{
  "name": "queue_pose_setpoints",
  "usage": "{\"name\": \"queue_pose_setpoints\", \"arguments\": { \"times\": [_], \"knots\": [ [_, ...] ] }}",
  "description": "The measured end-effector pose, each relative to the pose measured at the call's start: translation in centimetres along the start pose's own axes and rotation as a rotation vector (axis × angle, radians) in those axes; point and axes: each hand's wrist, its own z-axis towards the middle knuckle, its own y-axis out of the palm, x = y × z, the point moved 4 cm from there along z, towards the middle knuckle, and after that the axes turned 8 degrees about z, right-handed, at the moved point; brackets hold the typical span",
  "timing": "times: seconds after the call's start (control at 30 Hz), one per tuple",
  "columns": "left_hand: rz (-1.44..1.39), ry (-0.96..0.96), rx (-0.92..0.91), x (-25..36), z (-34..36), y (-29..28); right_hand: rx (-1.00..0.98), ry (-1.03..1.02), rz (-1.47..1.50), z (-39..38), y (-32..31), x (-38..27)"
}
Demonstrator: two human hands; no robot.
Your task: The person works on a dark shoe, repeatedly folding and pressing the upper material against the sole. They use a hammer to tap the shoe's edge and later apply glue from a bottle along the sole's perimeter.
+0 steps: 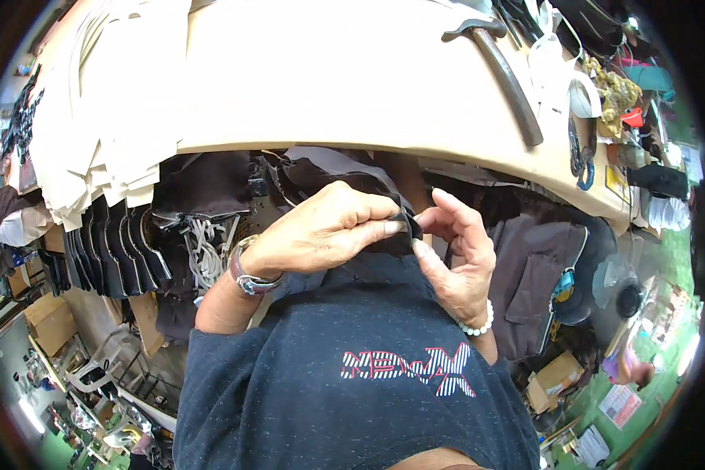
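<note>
My left hand [329,227], with a watch on its wrist, pinches a dark strip of leather or cloth [397,245] between thumb and fingers. From the other side, my right hand [464,258], wearing a white bead bracelet, meets the strip's edge with thumb and curled fingers. Both hands are in front of my chest, just short of the table's near edge. Larger dark sheets with pale edges [337,168] hang behind the left hand; whether the strip joins them I cannot tell.
A hammer [513,90] lies on the pale table [329,78]. Cream sheets [125,102] overhang its left side. Below hang several dark pieces [117,251] and a bundle of white cords [207,251]. Dark panels [536,274] hang at right, beneath blue-handled scissors [583,168] at the table's edge.
</note>
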Motion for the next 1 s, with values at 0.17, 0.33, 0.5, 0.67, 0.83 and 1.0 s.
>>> {"name": "queue_pose_setpoints", "arguments": {
  "times": [0.17,0.33,0.5,0.67,0.83,1.0],
  "knots": [
    [0.006,-0.006,0.069,0.5,-0.4,0.0,0.013,-0.093,-0.127,-0.1,0.3,-0.3],
    [0.116,0.004,0.208,0.9,-1.1,-0.1,-0.059,-0.109,-0.097,-0.2,1.0,-0.3],
    [0.015,0.021,0.23,0.9,-1.6,0.4,-0.076,0.039,0.087,-0.4,0.9,0.8],
    [0.089,0.149,0.089,0.6,-2.4,0.1,-0.166,0.088,0.296,0.0,1.2,1.1],
    [-0.012,0.097,-0.024,1.6,-3.6,-0.1,-0.549,0.018,0.296,2.8,2.9,0.4],
    [0.01,-0.004,-0.064,1.5,-4.6,0.3,-0.765,-0.107,0.009,3.0,2.3,-0.5]
  ]
}}
